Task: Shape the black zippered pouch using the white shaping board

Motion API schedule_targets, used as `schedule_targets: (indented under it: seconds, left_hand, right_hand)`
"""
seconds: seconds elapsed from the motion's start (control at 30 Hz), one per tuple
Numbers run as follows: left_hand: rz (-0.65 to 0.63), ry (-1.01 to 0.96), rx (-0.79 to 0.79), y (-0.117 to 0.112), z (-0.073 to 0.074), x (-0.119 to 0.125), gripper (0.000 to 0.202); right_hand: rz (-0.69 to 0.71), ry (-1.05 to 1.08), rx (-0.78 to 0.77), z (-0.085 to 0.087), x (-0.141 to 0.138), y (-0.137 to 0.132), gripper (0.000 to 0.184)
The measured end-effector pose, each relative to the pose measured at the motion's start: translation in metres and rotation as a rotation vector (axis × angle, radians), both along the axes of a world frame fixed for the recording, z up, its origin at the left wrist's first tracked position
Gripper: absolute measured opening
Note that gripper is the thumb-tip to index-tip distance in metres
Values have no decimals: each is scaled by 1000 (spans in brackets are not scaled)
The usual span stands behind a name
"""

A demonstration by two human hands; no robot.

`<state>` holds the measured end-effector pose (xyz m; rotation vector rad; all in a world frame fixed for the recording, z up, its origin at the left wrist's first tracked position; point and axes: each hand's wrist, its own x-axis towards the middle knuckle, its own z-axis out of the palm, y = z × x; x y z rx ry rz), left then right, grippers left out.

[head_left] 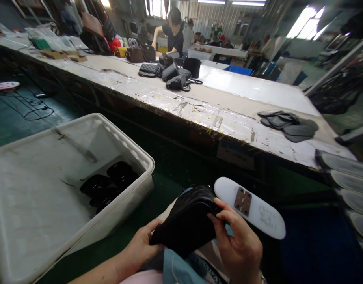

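A black bag (188,219), smooth and rounded along its top, is held over my lap. At its left end my left hand (148,240) is closed, thumb on the near face. My right hand (236,236) pinches the upper right edge between thumb and fingers. Just beyond that hand lies a white rounded board (265,219) with a brown plate (243,201) on it. Blue-grey cloth (177,266) shows beneath the bag. The bag's far side is mostly hidden.
A large white bin (151,169) with black pieces (107,185) inside stands at the left. Across from me runs a long worktable (166,103) bearing black bags (172,73) and flat dark pieces (289,124). Stacked grey panels (352,179) rise at the right. A person (174,35) works behind the table.
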<state>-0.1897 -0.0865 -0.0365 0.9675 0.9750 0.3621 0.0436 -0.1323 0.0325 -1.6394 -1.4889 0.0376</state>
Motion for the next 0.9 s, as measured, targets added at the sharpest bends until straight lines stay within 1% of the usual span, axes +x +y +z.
schedule_targets:
  seconds: [0.07,0.2,0.37,0.43,0.53,0.63,0.7,0.73,0.8,0.9]
  left_hand:
    - [3,-5,-12,0,-1,0,33]
    - [3,-18,-32,-1,-4,0,35]
    - [26,-37,-77,-3,-11,0,39]
    - [41,-36,-115,-4,-13,-1,40]
    - [69,-34,-145,-5,-16,-3,43]
    - [105,-21,-144,-6,-19,-5,45]
    - [131,-20,-146,-7,-21,-5,45]
    - [141,-24,-151,-7,-22,-5,45]
    - [148,-36,-160,-7,-22,-5,46]
    - [157,-57,-156,-7,-19,-4,46]
  right_hand:
    - [-29,60,-24,0,0,0,8]
    - [-45,95,-82,-1,1,3,5]
    - [-71,125,-61,-1,0,5,8]
    - [-33,114,-44,-2,-2,3,10]
    - [25,116,-11,-2,-5,-2,18]
    - [16,265,3,0,-9,-6,36]
    - [18,333,-3,3,-11,-8,44]
    - [28,328,-1,5,-12,-8,46]
    - [75,250,18,10,-13,-9,43]
    - [160,159,88,16,-14,-10,41]
